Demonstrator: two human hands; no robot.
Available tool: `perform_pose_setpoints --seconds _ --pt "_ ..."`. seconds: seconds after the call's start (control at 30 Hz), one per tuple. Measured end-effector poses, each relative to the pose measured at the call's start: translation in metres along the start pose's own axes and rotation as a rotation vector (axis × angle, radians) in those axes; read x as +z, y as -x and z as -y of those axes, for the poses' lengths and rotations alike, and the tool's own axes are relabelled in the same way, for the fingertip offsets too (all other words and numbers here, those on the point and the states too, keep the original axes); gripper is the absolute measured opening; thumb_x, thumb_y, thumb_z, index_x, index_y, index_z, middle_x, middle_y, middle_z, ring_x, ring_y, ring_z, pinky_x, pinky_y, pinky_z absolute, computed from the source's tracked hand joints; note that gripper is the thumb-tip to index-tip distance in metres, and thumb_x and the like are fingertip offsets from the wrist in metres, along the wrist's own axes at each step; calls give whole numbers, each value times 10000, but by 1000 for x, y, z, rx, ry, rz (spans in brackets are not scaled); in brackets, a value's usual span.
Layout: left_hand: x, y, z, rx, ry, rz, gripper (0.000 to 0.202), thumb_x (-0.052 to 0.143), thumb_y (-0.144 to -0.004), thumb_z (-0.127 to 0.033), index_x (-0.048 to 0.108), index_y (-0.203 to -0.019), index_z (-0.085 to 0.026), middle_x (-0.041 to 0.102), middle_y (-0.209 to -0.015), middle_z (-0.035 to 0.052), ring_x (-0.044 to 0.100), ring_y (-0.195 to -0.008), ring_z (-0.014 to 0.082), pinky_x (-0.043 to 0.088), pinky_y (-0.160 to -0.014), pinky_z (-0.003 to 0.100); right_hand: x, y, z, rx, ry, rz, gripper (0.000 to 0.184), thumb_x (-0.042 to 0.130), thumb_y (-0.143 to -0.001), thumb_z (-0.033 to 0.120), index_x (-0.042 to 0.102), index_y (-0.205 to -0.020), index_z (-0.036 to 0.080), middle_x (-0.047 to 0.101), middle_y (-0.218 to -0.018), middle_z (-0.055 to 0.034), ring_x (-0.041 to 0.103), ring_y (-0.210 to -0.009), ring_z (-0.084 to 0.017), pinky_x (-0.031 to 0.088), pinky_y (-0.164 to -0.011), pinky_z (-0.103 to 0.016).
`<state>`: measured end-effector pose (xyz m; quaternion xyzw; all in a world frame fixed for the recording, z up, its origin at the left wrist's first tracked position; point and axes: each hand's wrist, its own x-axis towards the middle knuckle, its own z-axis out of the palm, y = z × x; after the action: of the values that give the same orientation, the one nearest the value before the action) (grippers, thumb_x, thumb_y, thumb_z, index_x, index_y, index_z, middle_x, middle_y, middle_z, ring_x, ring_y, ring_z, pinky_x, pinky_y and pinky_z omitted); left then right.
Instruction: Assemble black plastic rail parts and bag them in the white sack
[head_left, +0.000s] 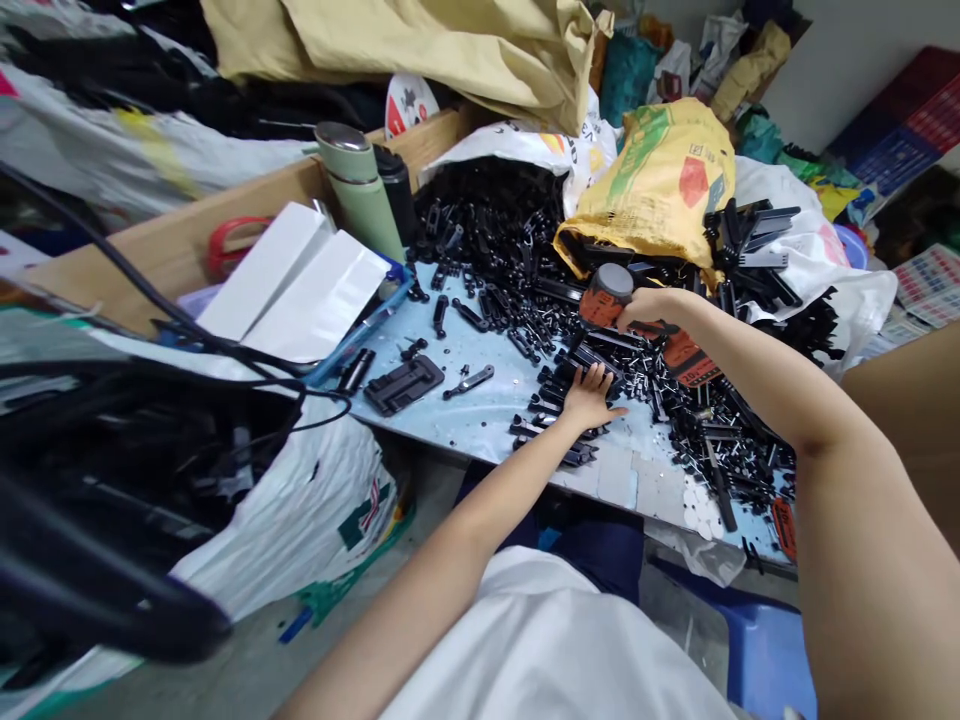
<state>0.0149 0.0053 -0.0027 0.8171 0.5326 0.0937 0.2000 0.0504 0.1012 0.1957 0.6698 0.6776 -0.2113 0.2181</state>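
My left hand (pixel 591 396) lies on a heap of small black plastic parts (pixel 525 300) on the light blue table (pixel 487 410), fingers stretched forward over the pieces. My right hand (pixel 651 305) reaches further back, its fingers curled down onto an orange and black tool (pixel 611 290) that rests among the parts. Whether it grips the tool I cannot make out. More black parts (pixel 720 440) spread to the right under my right forearm.
A yellow sack (pixel 664 180) and white bags spill black parts at the back. A green flask (pixel 360 190), white boxes (pixel 300 280) and a black clip (pixel 403 385) stand left. A big bag of black pieces (pixel 150 470) sits left of the table; a blue stool (pixel 765 650) below.
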Motion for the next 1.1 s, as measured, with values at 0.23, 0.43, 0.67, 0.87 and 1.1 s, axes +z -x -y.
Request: perform_pose_setpoints --seconds 0.23,0.43,0.67,0.87,1.1 --pt "-5 1 -1 12 23 5 765 400 -879 -628 228 -1393 -88 104 -1426 137 69 -1334 259 50 -1129 443 -2 -14 18 0 213 7 154 637 -671 190 629 -775 76 525 -571 -8 519 -537 -133 429 -518 -241" --pt "-6 -1 0 18 66 41 782 416 -868 -640 219 -1396 -97 83 -1437 117 23 -1338 249 38 -1131 439 4 12 17 -62 199 38 136 640 -644 167 608 -757 98 482 -496 6 465 -451 -108 360 -429 -218" --pt "-3 -6 2 25 69 62 814 399 -854 -673 205 -1399 -101 70 -1438 117 9 -1337 257 38 -1127 466 19 6 26 -206 233 106 84 576 -645 115 586 -728 105 478 -512 13 452 -446 -95 367 -446 -218" --pt "-1 -2 1 19 79 -29 775 400 -865 -651 236 -1394 -109 103 -1435 102 30 -1336 264 46 -1135 446 25 30 26 -174 276 51 121 594 -640 176 608 -732 99 500 -503 -9 476 -462 -109 381 -451 -218" --pt "-1 -1 1 18 74 -22 752 399 -883 -618 220 -1397 -99 124 -1432 101 45 -1337 251 27 -1134 434 37 34 40 -235 359 152 84 566 -640 173 578 -602 99 485 -484 -18 450 -462 -104 354 -444 -223"
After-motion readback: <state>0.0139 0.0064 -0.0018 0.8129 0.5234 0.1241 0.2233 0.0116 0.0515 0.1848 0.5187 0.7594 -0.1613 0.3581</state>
